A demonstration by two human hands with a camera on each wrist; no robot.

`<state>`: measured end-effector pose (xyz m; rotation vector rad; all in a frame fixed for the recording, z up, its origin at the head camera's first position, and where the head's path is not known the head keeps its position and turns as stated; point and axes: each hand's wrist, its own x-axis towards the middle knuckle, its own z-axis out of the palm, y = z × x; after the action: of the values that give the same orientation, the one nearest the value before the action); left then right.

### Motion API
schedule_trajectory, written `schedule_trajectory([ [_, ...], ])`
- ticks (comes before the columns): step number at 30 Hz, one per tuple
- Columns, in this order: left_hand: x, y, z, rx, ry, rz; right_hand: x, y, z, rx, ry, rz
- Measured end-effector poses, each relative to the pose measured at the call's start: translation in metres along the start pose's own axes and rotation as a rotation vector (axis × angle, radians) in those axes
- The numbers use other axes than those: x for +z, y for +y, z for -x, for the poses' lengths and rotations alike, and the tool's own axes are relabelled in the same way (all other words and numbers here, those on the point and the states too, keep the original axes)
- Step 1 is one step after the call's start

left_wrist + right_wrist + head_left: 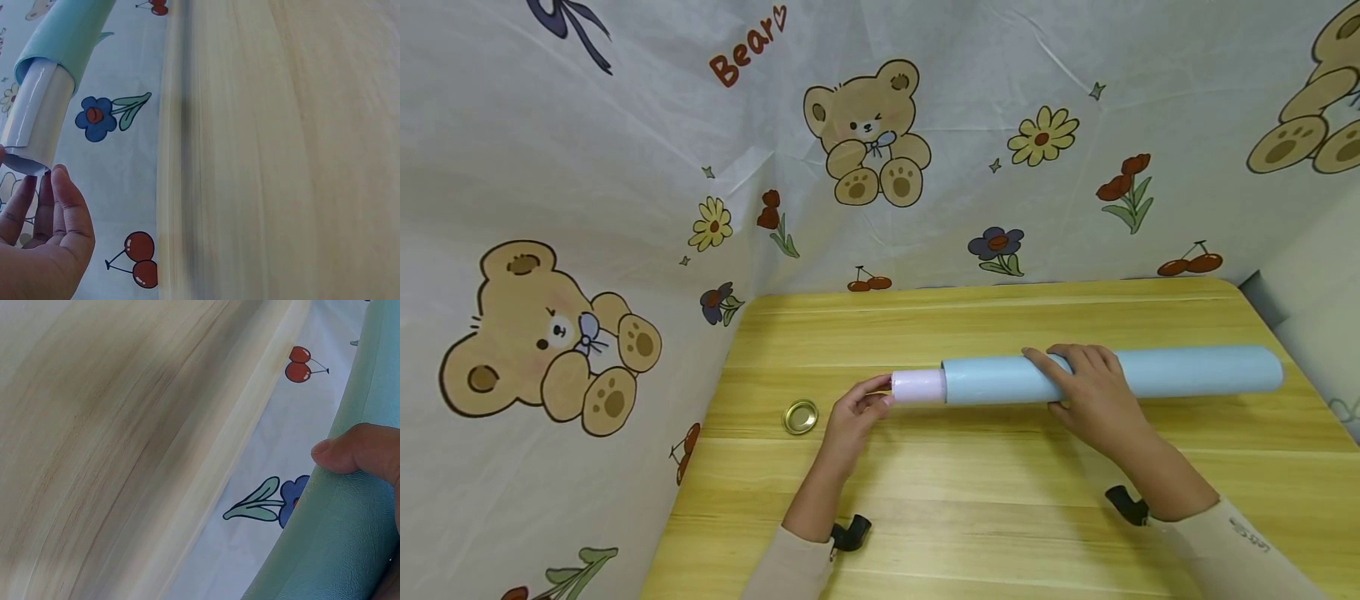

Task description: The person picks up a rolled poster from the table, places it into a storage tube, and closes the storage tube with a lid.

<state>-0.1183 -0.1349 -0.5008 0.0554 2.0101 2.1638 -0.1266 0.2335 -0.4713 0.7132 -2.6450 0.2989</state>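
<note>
A long light-blue tube (1195,372) lies level across the view above the table. My right hand (1093,392) grips it near its middle from above, and the right wrist view shows the thumb (350,450) laid over its textured side. A pale white-lilac roll (919,386), glossy with an overlapping edge, sticks out of the tube's left end. With fingers and thumb my left hand (853,412) pinches the roll's outer end. In the left wrist view the roll (40,119) shows a seam along its side. The rest of it is hidden inside the tube.
A small round gold lid (800,417) lies on the wooden table (970,517) left of my left hand. A bear-print cloth (955,125) hangs behind and along the left side of the table. Black wrist mounts (852,533) sit at both cuffs.
</note>
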Motion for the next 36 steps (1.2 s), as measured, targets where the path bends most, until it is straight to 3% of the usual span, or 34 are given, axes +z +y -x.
schedule_trajectory([
  [16, 0.0048, -0.003, -0.002, -0.014, -0.006, -0.004, 0.0024, -0.0065, -0.0016, 0.007, -0.02, 0.004],
  [36, 0.0101, -0.0027, -0.0014, -0.025, -0.011, -0.024, 0.0052, -0.0099, -0.0032, -0.014, 0.01, -0.006],
])
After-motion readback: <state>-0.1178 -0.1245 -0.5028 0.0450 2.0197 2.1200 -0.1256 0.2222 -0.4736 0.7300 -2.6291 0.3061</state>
